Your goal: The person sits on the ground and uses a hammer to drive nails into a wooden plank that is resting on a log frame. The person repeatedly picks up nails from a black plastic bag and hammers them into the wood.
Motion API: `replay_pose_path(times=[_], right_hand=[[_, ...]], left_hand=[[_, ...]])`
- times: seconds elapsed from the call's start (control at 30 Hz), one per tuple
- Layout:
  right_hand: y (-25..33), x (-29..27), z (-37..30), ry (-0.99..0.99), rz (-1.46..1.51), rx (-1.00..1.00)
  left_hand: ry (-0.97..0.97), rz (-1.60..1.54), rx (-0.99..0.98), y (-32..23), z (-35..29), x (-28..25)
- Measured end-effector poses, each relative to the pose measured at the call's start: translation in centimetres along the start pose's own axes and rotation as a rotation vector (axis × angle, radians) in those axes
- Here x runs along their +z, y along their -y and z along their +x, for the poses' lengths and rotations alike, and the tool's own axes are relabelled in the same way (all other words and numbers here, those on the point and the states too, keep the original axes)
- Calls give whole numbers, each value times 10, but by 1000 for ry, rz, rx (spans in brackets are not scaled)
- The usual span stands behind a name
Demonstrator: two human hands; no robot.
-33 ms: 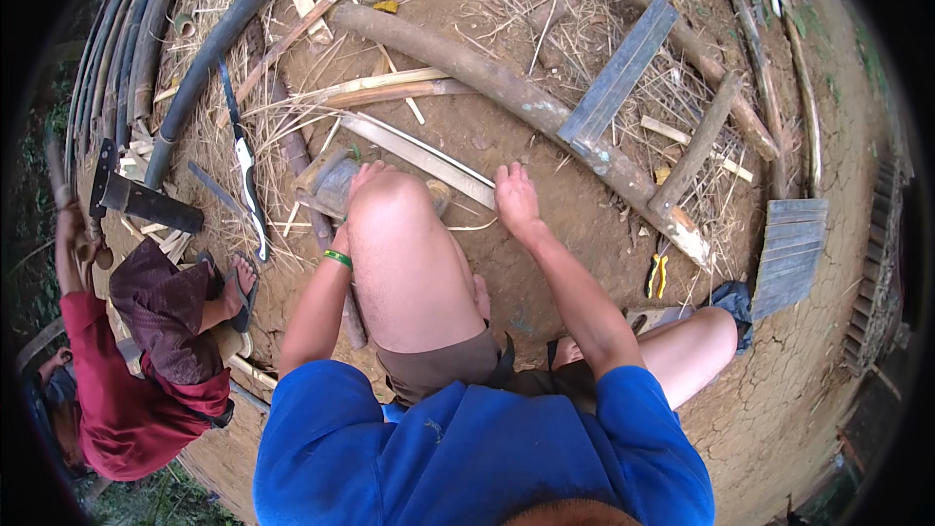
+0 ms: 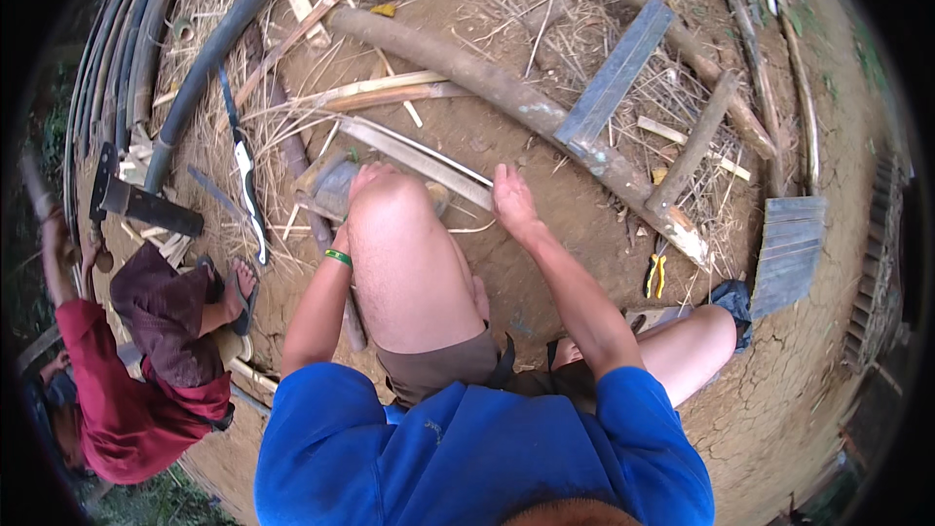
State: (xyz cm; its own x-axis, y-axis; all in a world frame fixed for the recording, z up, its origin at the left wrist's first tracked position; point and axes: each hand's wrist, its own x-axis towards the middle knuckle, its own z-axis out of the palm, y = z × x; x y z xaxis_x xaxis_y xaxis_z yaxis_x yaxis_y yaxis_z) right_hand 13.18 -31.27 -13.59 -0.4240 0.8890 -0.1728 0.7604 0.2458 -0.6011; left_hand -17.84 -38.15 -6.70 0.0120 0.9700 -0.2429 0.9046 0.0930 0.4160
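The right fingers are curling at the right end of a long, flat, pale split-bamboo strip; whether they are clenching it, I cannot tell. The left fingers are resting beside a short, grey-and-tan cylindrical block, with the strip running just above them; their grasp is being hidden by a bare, bent knee, which is standing between the two hands. Left of the left fingers, a dark brown, slender pole is lying on the brown dirt ground, and beyond it a black-and-white-handled tool with a thin blade. Above the right fingers, a thick, brown wooden log is slanting across, barring the way to straw, with a grey, split-bamboo slab lying over it. Yellow-and-black pliers are lying to their lower right. Well left of both hands, a co-worker in a red shirt is crouching; that person's raised forearm is blurring and reaching farther left than earlier, while the strip is staying nearly put.
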Motion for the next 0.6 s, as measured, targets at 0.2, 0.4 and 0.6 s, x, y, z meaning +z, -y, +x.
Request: replay_pose_path(times=[0.2, 0.4, 0.6], right_hand=[[78, -72, -21, -331, 520, 105], [80, -107, 54, -565, 964, 395], [35, -162, 74, -575, 559, 424]], left_hand=[[298, -963, -250, -69, 107, -79], [445, -1027, 42, -185, 216, -68], [357, -1023, -53, -220, 307, 1]])
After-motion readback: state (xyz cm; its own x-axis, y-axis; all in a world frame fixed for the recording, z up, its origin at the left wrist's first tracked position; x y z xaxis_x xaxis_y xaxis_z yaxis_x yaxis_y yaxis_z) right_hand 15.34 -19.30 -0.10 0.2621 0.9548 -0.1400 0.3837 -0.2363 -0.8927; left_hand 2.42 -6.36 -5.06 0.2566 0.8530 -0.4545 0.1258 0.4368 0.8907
